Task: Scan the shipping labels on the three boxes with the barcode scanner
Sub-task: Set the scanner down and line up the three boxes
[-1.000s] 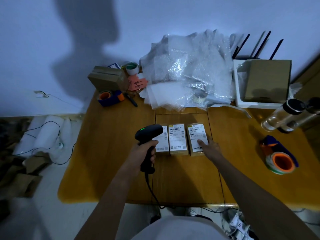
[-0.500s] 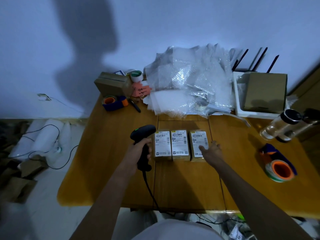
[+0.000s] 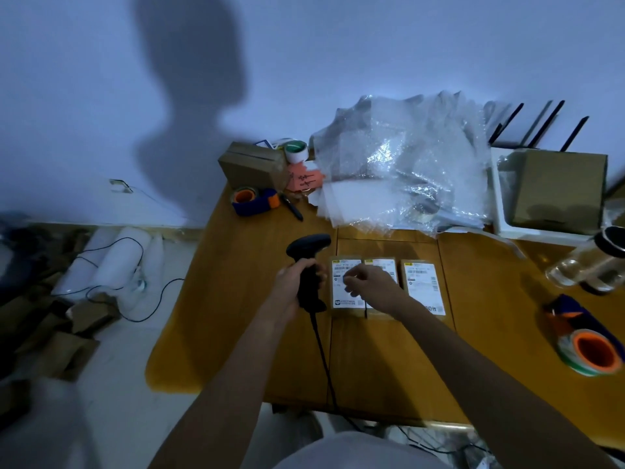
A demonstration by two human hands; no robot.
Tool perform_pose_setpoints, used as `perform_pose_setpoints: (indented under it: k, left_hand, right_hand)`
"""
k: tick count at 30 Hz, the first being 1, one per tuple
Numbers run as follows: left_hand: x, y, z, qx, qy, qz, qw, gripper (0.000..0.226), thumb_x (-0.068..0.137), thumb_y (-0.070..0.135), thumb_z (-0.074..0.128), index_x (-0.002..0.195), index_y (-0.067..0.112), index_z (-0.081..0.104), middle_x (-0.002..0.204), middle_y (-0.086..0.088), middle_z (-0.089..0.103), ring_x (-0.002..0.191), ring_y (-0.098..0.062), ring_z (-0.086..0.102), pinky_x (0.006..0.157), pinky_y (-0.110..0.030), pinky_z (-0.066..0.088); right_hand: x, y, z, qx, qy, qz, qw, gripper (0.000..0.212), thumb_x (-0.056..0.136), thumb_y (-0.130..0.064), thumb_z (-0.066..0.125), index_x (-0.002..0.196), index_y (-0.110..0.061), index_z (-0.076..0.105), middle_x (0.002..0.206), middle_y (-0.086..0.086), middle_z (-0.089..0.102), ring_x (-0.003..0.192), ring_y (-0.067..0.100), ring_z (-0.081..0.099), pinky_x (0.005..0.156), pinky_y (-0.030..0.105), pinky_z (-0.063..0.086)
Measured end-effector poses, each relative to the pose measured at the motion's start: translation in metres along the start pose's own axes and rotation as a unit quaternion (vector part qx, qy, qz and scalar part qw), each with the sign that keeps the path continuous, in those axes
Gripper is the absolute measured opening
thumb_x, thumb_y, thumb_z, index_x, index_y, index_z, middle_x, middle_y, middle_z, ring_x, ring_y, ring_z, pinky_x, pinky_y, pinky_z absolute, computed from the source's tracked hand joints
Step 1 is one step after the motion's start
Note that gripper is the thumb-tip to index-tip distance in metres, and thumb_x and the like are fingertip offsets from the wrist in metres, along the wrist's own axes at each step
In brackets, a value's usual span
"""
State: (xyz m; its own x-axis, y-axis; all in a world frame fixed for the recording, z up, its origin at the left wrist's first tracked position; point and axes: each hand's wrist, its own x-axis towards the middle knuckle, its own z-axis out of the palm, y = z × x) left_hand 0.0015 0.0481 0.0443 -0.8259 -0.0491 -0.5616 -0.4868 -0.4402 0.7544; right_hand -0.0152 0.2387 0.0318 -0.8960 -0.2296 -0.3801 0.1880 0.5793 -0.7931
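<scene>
Three small brown cardboard boxes with white shipping labels lie flat in a row, side by side, on the yellow-brown wooden table (image 3: 236,326): the left box (image 3: 345,299), the middle box (image 3: 380,264) and the right box (image 3: 422,286). The left hand (image 3: 292,282) is clenched around the grip of one black corded barcode scanner (image 3: 307,265), held upright just left of the row, its head near the left box's far corner. The right hand (image 3: 370,287) hovers over the left and middle boxes with fingers loosely curled and nothing in it; whether it touches a label I cannot tell. Two tape dispensers with orange cores sit on the table, one (image 3: 253,199) at the far left, one (image 3: 590,350) at the right edge. One heap of clear bubble wrap (image 3: 402,164) fills the far side.
</scene>
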Motion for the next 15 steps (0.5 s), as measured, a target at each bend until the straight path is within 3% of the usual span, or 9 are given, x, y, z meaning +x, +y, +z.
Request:
perform_pose_setpoints:
  k: [3,7,11,15]
  left_hand:
    - [0.010,0.004,-0.009,-0.004,-0.006,0.001,1.000,0.022,0.095,0.017,0.067,0.103,-0.004,0.066,0.082,-0.014,0.067,0.071,-0.024,0.068,0.070,-0.037,0.055]
    - [0.025,0.004,-0.019,0.013,0.038,-0.017,0.999,0.039,0.092,0.025,0.073,0.117,-0.005,0.069,0.088,-0.010,0.071,0.079,-0.024,0.070,0.065,-0.036,0.058]
    - [0.042,-0.003,-0.038,0.050,0.067,-0.035,0.996,0.046,0.085,0.036,0.080,0.111,-0.002,0.074,0.107,-0.014,0.075,0.106,-0.034,0.070,0.096,-0.049,0.056]
    - [0.060,-0.009,-0.054,0.119,0.096,-0.020,0.988,0.045,0.087,0.034,0.079,0.114,-0.001,0.071,0.112,-0.018,0.073,0.105,-0.034,0.070,0.094,-0.051,0.057]
  right_hand:
    - [0.004,-0.020,0.026,0.016,-0.068,-0.009,0.998,0.031,0.103,-0.030,0.054,0.121,-0.010,0.068,0.111,0.009,0.073,0.099,0.025,0.070,0.086,0.039,0.056]
    - [0.018,-0.023,0.052,0.011,-0.093,0.004,0.996,0.044,0.100,-0.034,0.058,0.137,-0.011,0.061,0.126,0.008,0.067,0.112,0.025,0.066,0.100,0.045,0.054]
    - [0.029,-0.024,0.071,0.039,-0.119,0.019,0.992,0.062,0.094,-0.022,0.068,0.150,-0.013,0.044,0.131,0.008,0.064,0.117,0.024,0.064,0.102,0.043,0.053]
    - [0.039,-0.029,0.083,0.049,-0.109,0.045,0.992,0.071,0.095,-0.015,0.067,0.156,-0.013,0.030,0.135,0.013,0.060,0.114,0.027,0.064,0.094,0.037,0.055]
